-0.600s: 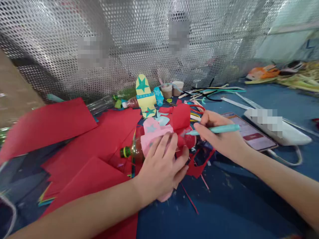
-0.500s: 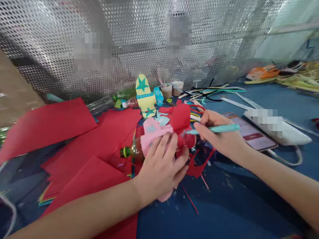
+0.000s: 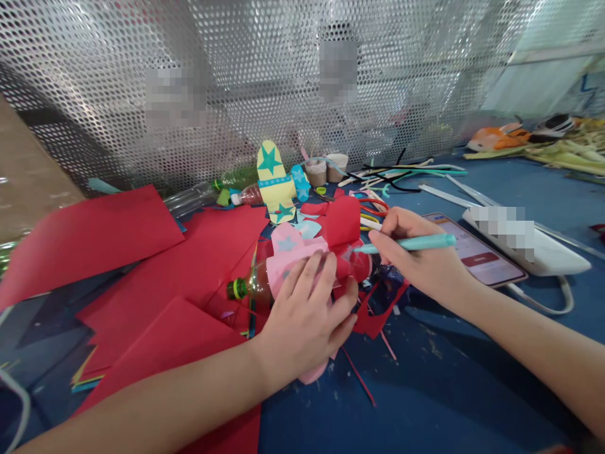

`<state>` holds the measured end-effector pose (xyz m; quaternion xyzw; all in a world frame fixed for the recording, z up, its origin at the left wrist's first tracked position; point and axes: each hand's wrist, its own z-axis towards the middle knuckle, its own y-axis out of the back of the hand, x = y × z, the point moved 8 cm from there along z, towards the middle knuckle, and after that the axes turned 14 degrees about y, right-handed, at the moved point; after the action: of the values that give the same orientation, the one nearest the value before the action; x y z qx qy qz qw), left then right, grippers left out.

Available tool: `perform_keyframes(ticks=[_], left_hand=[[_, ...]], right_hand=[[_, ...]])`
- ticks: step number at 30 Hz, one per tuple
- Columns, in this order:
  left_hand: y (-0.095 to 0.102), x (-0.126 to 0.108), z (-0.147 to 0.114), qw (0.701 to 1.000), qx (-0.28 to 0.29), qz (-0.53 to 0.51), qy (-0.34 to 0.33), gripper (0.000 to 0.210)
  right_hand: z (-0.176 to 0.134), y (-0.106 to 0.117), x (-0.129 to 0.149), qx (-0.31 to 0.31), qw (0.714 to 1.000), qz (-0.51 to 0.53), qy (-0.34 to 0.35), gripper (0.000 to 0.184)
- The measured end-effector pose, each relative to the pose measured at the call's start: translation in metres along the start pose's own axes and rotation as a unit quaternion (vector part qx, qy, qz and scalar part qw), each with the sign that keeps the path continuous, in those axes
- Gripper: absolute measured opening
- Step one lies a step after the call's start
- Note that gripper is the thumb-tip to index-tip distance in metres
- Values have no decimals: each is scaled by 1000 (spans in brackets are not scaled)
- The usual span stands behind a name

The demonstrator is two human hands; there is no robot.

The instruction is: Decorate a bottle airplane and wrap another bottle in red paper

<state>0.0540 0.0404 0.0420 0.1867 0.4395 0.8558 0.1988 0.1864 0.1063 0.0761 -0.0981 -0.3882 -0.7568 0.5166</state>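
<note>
My left hand (image 3: 307, 312) lies over a plastic bottle (image 3: 259, 282) wrapped in paper, its fingers curved round it and holding it down. The bottle lies on its side, its dark cap pointing left, with a pink paper wing (image 3: 287, 243) bearing a blue star. Red paper (image 3: 355, 265) with a pale star outline covers its right end, and a red flap (image 3: 343, 221) stands up there. In my right hand (image 3: 416, 252) is a light blue marker (image 3: 428, 242), pinched with its tip at the star. My left palm hides the bottle's middle.
Red paper sheets (image 3: 203, 252) spread at left. Behind stand a yellow paper plane with green stars (image 3: 274, 183) and small cups (image 3: 326, 170). Scissors (image 3: 375, 207), paper scraps and thin strips lie about. A phone (image 3: 477, 249) and white device (image 3: 558, 249) sit right, before a perforated metal screen (image 3: 265, 75).
The pale star lines on the red paper show more clearly now, and the marker tip has shifted very slightly. My left hand stays in place on the bottle.
</note>
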Motion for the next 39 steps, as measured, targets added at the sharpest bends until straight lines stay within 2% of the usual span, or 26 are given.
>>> perform_keyframes(ticks=[39], left_hand=[[0, 0, 0, 1000, 7, -1, 5, 32]], right_hand=[[0, 0, -2, 3, 1000, 8, -9, 25]])
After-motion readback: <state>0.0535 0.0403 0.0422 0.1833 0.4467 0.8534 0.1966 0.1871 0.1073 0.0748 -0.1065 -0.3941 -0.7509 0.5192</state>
